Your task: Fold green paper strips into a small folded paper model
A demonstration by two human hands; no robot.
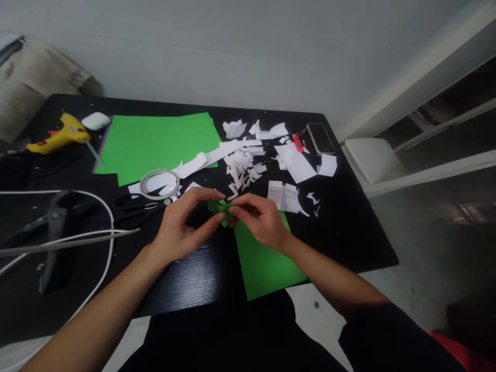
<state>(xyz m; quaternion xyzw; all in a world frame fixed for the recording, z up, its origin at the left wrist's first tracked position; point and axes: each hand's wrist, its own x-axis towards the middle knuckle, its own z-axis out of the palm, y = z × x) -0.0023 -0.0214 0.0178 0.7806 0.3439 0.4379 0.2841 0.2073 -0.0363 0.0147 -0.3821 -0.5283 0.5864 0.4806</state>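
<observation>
Right, ten o'clock, a yellow glue gun (67,135) on the desk (349,232); green sheets (163,139) at eleven, lying flat. Now the left hand (178,227), fingers in a wide curve, tips holding the green piece (217,207), dead centre: folded already, seemingly unfinished, hard to say what's left. The right hand (261,219) pinches its right edge; single sheet (267,268) at five, white paper (295,164) at two.

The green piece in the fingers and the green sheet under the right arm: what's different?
The green piece is small; the green sheet is bigger. The green piece looks folded, while the green sheet looks flat. The left hand and right hand hold the green piece; the green sheet lies on the table. Both are green.
</observation>
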